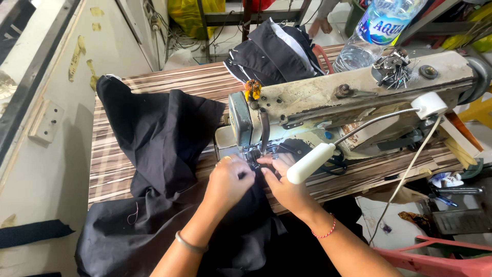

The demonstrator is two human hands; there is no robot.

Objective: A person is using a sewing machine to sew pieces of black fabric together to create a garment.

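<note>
On the striped wood-grain table (154,82), black fabric (159,138) takes up most of the left half: heaped high at the back, draped forward over the near edge, and hanging down toward the person's lap. A loose pale thread lies on the lower fold.

Sewing machine (348,102), cream, worn and stained, stands across the right half of the table, head end toward the middle. Black fabric runs under its needle area (254,154).

Stack of dark garments (271,51) sits behind the machine at the far table edge, one pale lining showing.

Clear plastic water bottle (369,36) with a blue label leans at the far right behind the machine arm.

White gooseneck lamp (310,163) reaches from the machine's right end down to just over the right hand.

Left hand (228,182): fingers curled, pressing and pinching the black fabric just left of the needle area; metal bangle on the wrist.

Right hand (284,179): fingers bent onto the fabric directly at the presser foot, tips touching the cloth; partly covered by the lamp head. Red bead bracelet on the wrist. Both hands nearly touch each other.

Pile of metal pins and bobbins (392,69) rests on top of the machine.

Small orange-yellow tuft (252,90) sits on the machine head.
</note>
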